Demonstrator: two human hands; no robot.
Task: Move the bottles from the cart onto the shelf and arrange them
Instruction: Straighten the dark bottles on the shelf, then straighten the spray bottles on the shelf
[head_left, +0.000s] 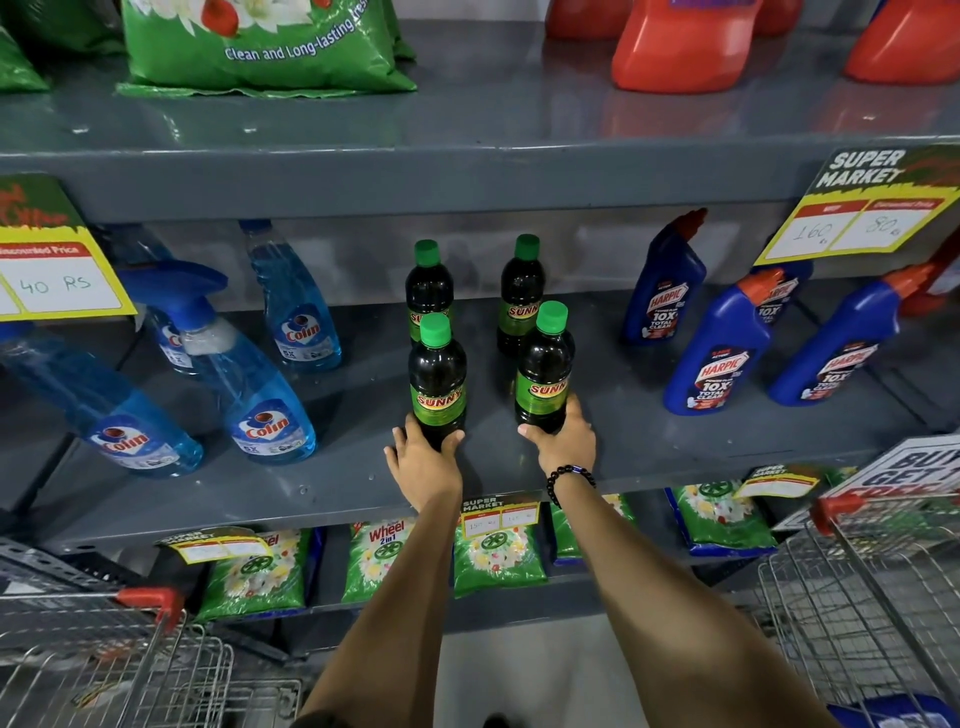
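Observation:
Several dark Sunny bottles with green caps stand upright on the grey middle shelf (332, 483). My left hand (423, 465) grips the base of the front left bottle (437, 379). My right hand (563, 441) wraps the base of the front right bottle (544, 369); a beaded bracelet is on that wrist. Both held bottles rest on the shelf surface. Behind them stand two more, a back left bottle (428, 283) and a back right bottle (520, 293). Wire carts show at the lower left (104, 660) and lower right (872, 587).
Blue Colin spray bottles (260, 395) stand to the left, blue Harpic bottles (719, 353) to the right. Green detergent bags (249, 571) fill the shelf below. Above sit a green bag (260, 47) and red bottles (680, 47). Price cards (57, 275) hang from shelf edges.

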